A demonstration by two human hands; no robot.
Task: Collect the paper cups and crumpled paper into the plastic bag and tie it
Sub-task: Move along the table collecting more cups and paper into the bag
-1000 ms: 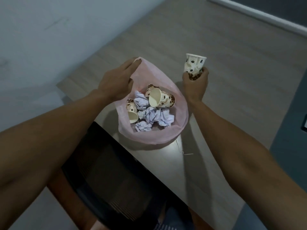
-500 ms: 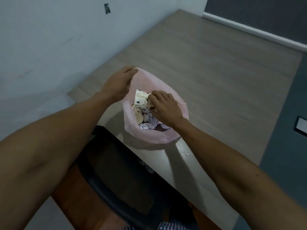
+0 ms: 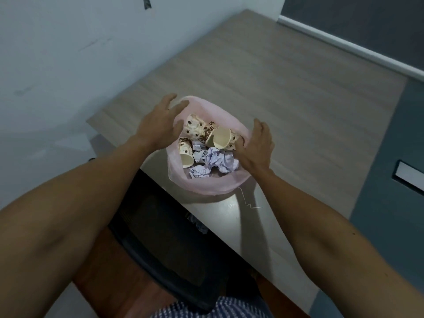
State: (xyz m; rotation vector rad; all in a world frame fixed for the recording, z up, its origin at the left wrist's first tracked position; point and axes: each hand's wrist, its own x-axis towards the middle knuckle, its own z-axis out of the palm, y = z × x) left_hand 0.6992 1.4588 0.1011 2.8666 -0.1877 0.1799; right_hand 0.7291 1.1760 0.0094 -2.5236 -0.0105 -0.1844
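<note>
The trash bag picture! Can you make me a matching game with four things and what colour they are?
Things:
1. plastic bag
2. crumpled paper
3. paper cups
4. chair

Colours:
A. black
B. cream with brown dots
C. pink
D. white with a purple tint

Pairs: 1-C, 2-D, 3-B, 4-A

Pink plastic bag sits on counter, mouth open, untied. Inside: three brown-spotted paper cups lying on their sides, atop crumpled paper wads, white with a bluish tint.
</note>
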